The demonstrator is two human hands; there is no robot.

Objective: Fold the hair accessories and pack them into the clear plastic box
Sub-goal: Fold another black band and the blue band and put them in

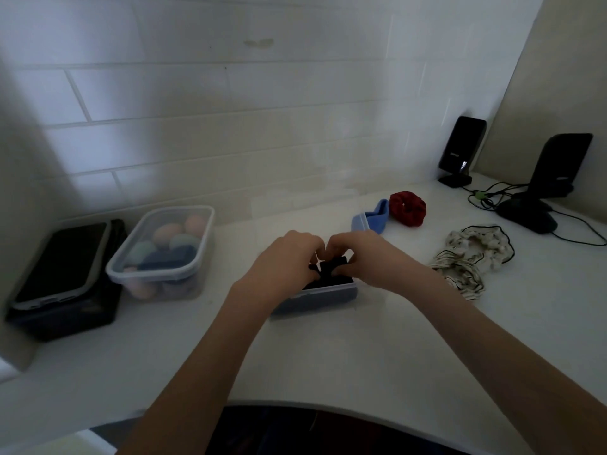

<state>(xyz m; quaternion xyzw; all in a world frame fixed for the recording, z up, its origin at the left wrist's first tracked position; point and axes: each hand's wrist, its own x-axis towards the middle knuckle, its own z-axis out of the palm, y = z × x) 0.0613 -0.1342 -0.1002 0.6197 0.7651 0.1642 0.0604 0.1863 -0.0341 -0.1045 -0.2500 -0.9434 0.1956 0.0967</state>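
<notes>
A small clear plastic box (pixel 323 298) sits on the white counter in front of me, with dark fabric inside. Both hands meet just above its open top. My left hand (pixel 282 264) and my right hand (pixel 364 257) both pinch a black hair accessory (pixel 326 269) that hangs partly into the box. Behind the box lie a blue headband (pixel 372 218) and a red scrunchie (pixel 408 208). A white scrunchie with black trim (pixel 469 261) lies to the right.
A lidded clear container of coloured sponges (pixel 164 251) stands at left, beside a phone on a black case (pixel 62 274). Two black stands (pixel 461 151) (pixel 551 182) with cables occupy the back right corner. A tiled wall runs behind.
</notes>
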